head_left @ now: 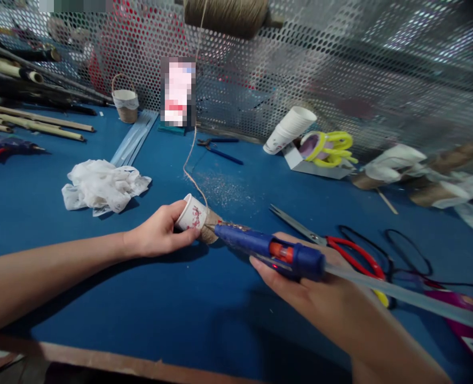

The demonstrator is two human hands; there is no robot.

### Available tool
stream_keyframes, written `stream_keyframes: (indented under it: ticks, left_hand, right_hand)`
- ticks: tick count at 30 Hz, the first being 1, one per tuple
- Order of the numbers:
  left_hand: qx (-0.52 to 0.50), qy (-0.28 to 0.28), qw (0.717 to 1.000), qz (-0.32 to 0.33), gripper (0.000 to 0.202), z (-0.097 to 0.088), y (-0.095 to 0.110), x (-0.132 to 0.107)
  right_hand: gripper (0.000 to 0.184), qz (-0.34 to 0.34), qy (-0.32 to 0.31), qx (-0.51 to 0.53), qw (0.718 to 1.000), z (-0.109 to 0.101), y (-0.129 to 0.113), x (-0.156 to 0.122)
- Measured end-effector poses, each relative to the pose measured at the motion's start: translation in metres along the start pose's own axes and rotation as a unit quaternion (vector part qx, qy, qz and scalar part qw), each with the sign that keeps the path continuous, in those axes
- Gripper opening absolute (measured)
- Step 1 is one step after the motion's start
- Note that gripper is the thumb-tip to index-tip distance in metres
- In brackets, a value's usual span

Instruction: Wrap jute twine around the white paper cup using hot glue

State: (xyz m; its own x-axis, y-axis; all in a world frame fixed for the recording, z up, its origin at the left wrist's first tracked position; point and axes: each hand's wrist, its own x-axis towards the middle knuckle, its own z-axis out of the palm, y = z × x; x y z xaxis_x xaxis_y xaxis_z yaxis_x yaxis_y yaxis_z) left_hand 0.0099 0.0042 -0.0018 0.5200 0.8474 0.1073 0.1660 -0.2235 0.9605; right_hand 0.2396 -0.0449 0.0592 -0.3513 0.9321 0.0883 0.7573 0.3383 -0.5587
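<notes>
My left hand (pixel 160 229) is closed around a white paper cup (pixel 191 214) with a reddish print, tilted over on its side. Twine (pixel 208 230) wraps the cup's lower part, and a loose strand runs from it up toward a spool (pixel 226 15). In my right hand (pixel 300 288) is a blue hot glue gun (pixel 256 245); its nozzle points left, at or very near the twine-wrapped part. Whether the tip touches, I cannot tell. A long clear glue stick (pixel 400 293) sticks out of the gun's back. My right fingers are partly hidden behind the gun.
Red-handled scissors (pixel 352 256) and black cords lie at the right. Behind the cup are pliers (pixel 220 146), stacked paper cups (pixel 290 129) and a small twine basket (pixel 125 104). Crumpled white lace (pixel 104 185) lies left, near another glue gun (pixel 8 145) and sticks (pixel 36 120). A perforated metal panel (pixel 140 42) stands behind.
</notes>
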Motion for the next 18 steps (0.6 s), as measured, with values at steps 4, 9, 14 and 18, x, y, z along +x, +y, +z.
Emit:
stream_keyframes:
  ticks: [4, 9, 14, 18]
  left_hand:
    - [0.03, 0.001, 0.999, 0.016, 0.023, -0.0006, -0.0016, 0.0003]
    - [0.051, -0.009, 0.998, 0.048, 0.019, -0.0021, -0.0032, 0.0005]
    - [0.069, -0.014, 0.995, 0.069, 0.02, -0.0035, -0.0013, 0.0008]
    - [0.079, -0.021, 0.993, 0.084, 0.019, -0.0039, -0.0008, 0.0008]
  right_hand:
    - [0.012, -0.021, 0.007, -0.035, 0.999, -0.0019, 0.0018, -0.002]
    - [0.014, -0.025, 0.028, -0.07, 0.997, -0.0039, -0.0029, 0.0008]
    - [0.02, -0.021, 0.05, -0.102, 0.993, -0.002, 0.0006, 0.001]
    - [0.023, -0.021, 0.074, -0.115, 0.99, -0.0013, 0.0028, -0.0035]
